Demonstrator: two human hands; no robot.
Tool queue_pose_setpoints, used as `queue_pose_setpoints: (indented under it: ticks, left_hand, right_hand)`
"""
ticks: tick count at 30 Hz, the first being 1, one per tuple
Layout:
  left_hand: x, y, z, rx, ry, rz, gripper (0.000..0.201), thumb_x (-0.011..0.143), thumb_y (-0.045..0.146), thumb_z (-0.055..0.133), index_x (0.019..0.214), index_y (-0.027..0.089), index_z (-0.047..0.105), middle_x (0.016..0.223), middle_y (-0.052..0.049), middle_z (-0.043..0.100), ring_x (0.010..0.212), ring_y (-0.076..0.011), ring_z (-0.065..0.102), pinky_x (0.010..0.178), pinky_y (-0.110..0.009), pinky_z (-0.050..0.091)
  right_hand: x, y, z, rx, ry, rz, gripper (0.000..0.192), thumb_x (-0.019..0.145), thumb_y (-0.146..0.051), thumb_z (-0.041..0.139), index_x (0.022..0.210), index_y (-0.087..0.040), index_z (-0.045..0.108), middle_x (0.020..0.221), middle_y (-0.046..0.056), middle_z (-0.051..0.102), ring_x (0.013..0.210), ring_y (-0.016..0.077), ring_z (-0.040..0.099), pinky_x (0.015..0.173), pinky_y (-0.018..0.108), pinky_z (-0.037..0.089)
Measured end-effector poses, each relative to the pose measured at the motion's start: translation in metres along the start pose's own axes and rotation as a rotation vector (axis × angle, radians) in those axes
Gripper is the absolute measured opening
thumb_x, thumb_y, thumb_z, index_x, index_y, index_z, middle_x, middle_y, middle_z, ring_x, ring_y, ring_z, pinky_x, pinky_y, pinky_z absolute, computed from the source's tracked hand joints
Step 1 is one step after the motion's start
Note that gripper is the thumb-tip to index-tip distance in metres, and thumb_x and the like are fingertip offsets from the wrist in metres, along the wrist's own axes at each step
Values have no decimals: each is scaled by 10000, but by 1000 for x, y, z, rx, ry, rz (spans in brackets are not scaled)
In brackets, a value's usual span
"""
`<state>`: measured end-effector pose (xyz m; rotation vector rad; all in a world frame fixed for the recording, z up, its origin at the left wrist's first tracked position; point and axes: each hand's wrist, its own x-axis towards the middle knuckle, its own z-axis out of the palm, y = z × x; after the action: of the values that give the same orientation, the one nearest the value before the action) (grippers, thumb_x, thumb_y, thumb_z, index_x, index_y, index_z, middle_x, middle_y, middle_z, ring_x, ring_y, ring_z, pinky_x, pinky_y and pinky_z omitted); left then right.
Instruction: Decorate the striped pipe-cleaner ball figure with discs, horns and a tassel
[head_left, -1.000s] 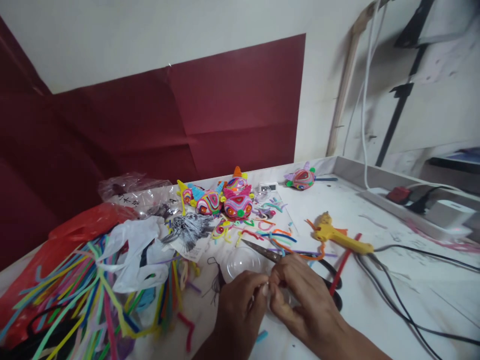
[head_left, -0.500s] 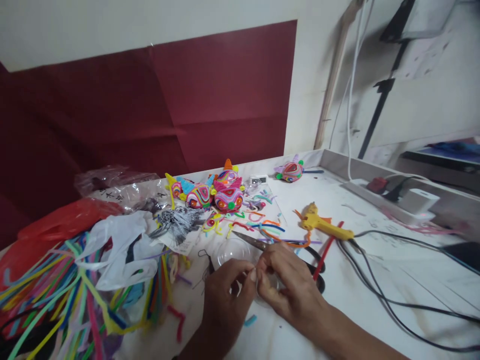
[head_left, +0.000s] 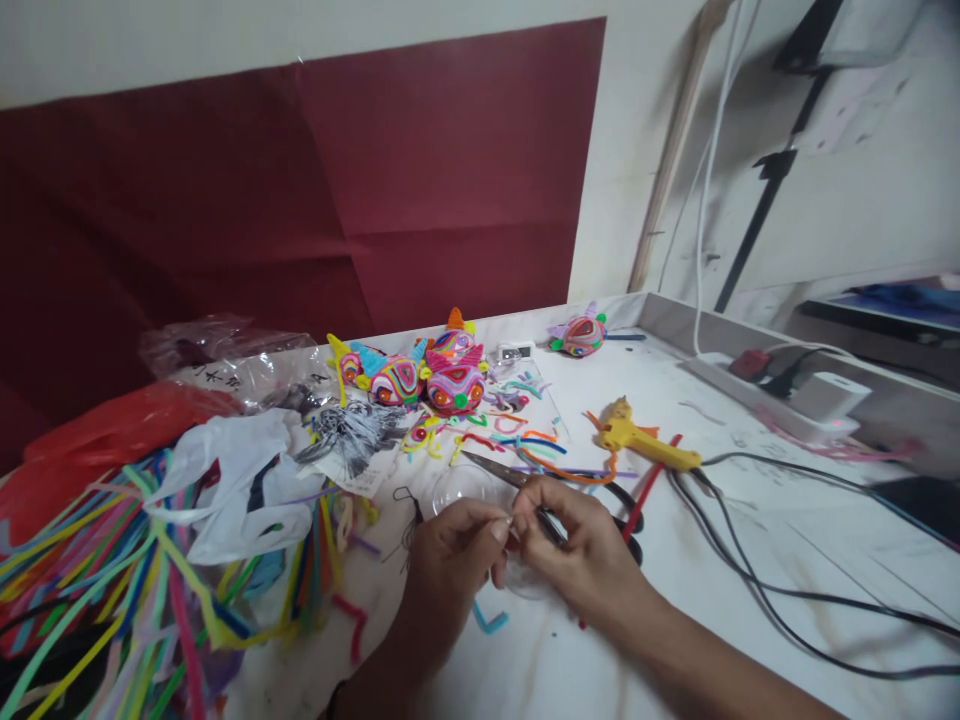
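While both hands meet | left hand (head_left: 450, 555), right hand (head_left: 581, 545) grips pinch clear plastic dome (head_left: 525, 578) | small, see-through

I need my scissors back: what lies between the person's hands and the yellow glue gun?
The head view shows the scissors and a red pipe cleaner between the hands and the glue gun.

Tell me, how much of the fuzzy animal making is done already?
Several finished fuzzy animals stand at the back of the table, and another sits farther right. Right now the left hand and right hand pinch something tiny together; I cannot tell what. Plenty looks left: a big heap of uncut pipe cleaners, cut bits, scissors and a glue gun lying ready.
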<state>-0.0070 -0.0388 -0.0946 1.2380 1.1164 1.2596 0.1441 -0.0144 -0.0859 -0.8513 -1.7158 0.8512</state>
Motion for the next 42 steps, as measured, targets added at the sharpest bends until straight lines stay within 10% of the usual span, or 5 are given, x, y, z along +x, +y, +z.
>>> queue_pose_setpoints:
  ticks: [11, 32, 42]
  left_hand:
    - [0, 6, 0, 148, 25, 64, 211, 805, 331, 621, 693, 153, 633, 493, 48, 497, 452, -78, 427, 464, -201, 328]
    - [0, -2, 0, 37, 3, 104, 161, 849, 305, 618, 785, 171, 678, 513, 53, 525, 442, -70, 400, 485, -195, 374]
    - [-4, 4, -2, 431, 83, 307, 165, 893, 276, 582, 811, 173, 682, 670, 2, 638, 564, -100, 552, 529, -189, 431]
  right_hand:
    - [0, 2, 1, -261, 107, -445, 171, 879, -88, 524, 764, -211, 495, 671, -20, 546, 652, 138, 529, 632, 271, 418]
    - [2, -5, -1, -3, 3, -36, 129, 797, -180, 500, 675, -217, 482, 570, -34, 555, 532, 127, 520, 502, 230, 394]
    - [1, -2, 0, -176, 101, -287, 151, 841, -128, 513, 717, -213, 496, 643, -30, 564, 579, 118, 515, 570, 244, 407]
